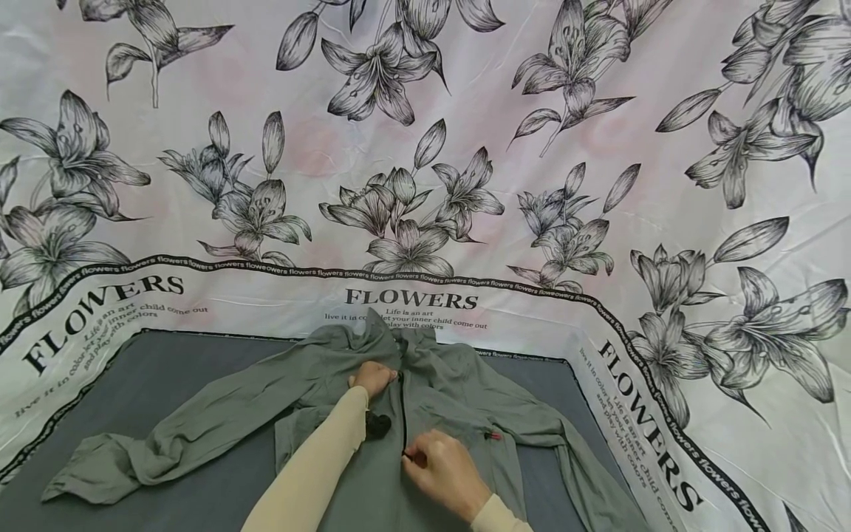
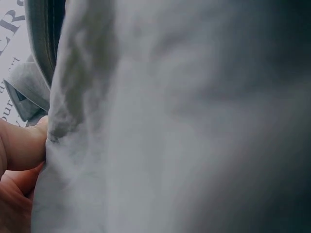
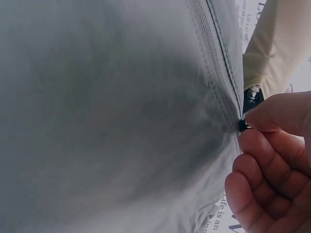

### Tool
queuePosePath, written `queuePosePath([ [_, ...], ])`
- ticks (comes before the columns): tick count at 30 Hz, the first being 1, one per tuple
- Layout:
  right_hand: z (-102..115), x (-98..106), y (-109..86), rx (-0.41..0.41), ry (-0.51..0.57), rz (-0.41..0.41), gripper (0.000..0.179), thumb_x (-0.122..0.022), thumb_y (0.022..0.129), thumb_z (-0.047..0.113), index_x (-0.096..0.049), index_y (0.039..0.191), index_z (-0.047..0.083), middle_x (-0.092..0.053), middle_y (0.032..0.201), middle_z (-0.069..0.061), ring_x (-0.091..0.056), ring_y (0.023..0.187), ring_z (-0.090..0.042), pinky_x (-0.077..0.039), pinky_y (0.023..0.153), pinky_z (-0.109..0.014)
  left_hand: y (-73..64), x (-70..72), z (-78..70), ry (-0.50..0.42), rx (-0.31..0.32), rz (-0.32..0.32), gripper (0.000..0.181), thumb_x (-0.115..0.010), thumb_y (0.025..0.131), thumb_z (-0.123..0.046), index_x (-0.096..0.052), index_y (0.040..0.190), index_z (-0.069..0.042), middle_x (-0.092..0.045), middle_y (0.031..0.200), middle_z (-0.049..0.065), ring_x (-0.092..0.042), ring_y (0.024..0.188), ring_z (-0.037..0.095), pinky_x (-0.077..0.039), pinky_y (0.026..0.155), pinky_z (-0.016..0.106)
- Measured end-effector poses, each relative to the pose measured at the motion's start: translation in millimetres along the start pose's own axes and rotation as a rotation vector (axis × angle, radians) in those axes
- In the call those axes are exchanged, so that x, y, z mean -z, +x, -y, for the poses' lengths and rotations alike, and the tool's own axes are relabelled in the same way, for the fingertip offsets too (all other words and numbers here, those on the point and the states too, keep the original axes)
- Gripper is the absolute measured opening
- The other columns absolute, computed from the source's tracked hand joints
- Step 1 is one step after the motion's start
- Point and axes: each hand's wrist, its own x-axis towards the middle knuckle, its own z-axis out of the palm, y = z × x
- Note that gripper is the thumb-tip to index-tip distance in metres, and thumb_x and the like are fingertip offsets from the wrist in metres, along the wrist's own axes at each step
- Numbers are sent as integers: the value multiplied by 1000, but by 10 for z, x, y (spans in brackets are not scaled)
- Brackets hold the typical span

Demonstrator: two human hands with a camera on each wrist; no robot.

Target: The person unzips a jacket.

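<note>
1 jacket [image 1: 459,391], grey-green, lies front up on the grey part of a printed cloth [image 1: 179,351], its collar [image 1: 422,340] at the far side, overlapping the white border. Of its 2 arms, 1 stretches left and crumples towards its end; the other slopes down to the right, out of the head view. 1 dark zip [image 1: 403,406] runs down the front from the collar. The left hand [image 1: 374,377] pinches the jacket's fabric just left of the zip, near the collar. Lower down, the right hand [image 1: 444,469] pinches the zip's small dark pull [image 3: 243,125] between thumb and forefinger, its other fingers curled. 1 red tab [image 1: 493,436] shows on the chest, right of the zip.
</note>
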Motion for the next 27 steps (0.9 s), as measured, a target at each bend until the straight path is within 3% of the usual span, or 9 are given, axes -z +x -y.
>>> queuePosePath([
  [6,10,3,-27,-13,12,31,11,-79,86,16,-73,78,20,-58,68,14,-44,64,8,-41,56,-12,-22,9,-9,-7,-11,-5,34,-63,95,-26,-66,64,-13,-76,109,11,-67,105,32,-29,113,63],
  [13,14,-10,-50,-20,31,80,11,-78,88,17,-73,79,19,-60,69,13,-46,64,8,-43,56,-12,-43,18,-11,-29,-17,4,48,-62,96,-25,-42,53,-19,-72,84,10,-64,88,28,-32,108,58],
  [17,20,-22,-67,-28,36,79,11,-78,88,17,-73,79,20,-59,69,13,-45,63,9,-42,55,-13,-45,19,-7,-27,-20,2,40,-62,96,-25,-55,57,-16,-75,97,11,-66,96,30,-30,112,61],
  [22,35,-22,-97,-27,56,85,10,-78,87,17,-73,80,19,-59,69,13,-45,64,9,-42,56,-13,-41,27,-6,-16,-17,7,29,-62,96,-25,-74,76,-8,-75,113,13,-66,107,34,-29,114,62],
  [27,41,-17,-101,-23,63,75,10,-79,87,15,-73,80,19,-60,68,13,-46,64,8,-43,56,-13,-36,33,-2,-14,-10,11,27,-62,96,-25,-78,86,-7,-74,118,13,-66,111,34,-26,116,63],
])
